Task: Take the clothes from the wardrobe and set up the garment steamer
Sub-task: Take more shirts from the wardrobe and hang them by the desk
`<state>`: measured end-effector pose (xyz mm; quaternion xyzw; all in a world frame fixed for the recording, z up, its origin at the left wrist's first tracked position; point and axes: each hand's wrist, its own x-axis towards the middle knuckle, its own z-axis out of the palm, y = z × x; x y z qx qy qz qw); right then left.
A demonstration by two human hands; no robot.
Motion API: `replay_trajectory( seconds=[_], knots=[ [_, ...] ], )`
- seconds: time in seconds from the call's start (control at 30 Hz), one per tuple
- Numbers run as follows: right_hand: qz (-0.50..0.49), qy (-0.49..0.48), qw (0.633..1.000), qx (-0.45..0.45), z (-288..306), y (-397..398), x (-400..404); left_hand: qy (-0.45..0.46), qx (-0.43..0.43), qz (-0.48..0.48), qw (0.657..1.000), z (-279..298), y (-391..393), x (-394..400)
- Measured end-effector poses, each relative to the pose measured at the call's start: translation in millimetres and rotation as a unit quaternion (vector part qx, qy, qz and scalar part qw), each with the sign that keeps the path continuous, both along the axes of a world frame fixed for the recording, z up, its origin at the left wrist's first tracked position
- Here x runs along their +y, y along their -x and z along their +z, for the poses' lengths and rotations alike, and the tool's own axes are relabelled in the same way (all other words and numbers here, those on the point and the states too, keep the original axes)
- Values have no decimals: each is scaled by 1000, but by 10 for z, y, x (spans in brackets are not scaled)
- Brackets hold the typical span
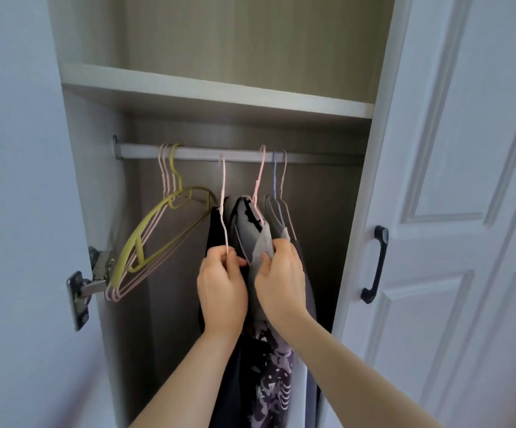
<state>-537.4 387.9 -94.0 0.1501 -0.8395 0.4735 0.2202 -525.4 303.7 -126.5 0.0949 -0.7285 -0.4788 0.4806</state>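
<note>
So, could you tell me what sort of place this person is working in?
Most likely a home bedroom, at an open built-in wardrobe: a hanging rail carries empty hangers and hung clothes, and a white panelled door with a dark handle stands open.

I see a yellow-green hanger (158,230) among pale pink hangers (165,171) on a white rail (201,153). The clothes: a black garment (215,225), a grey top (258,242), and a purple-and-black fabric (273,375) with white dots and stripes. The door (454,149) is white, its handle (375,268) black.
</note>
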Motion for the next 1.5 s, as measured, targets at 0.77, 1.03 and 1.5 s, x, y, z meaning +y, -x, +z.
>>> replay_trajectory(
  seconds=[0.77,1.03,1.5],
  knots=[
    [44,80,990,-105,-64,-2505,670,-13,-31,-92,995,18,-2627,489],
    [27,67,993,-97,-135,-3349,793,-37,-47,-127,990,13,-3473,597],
    [28,68,993,-93,-319,-4711,906,-161,-102,-209,959,-7,-4734,707]
  ],
)
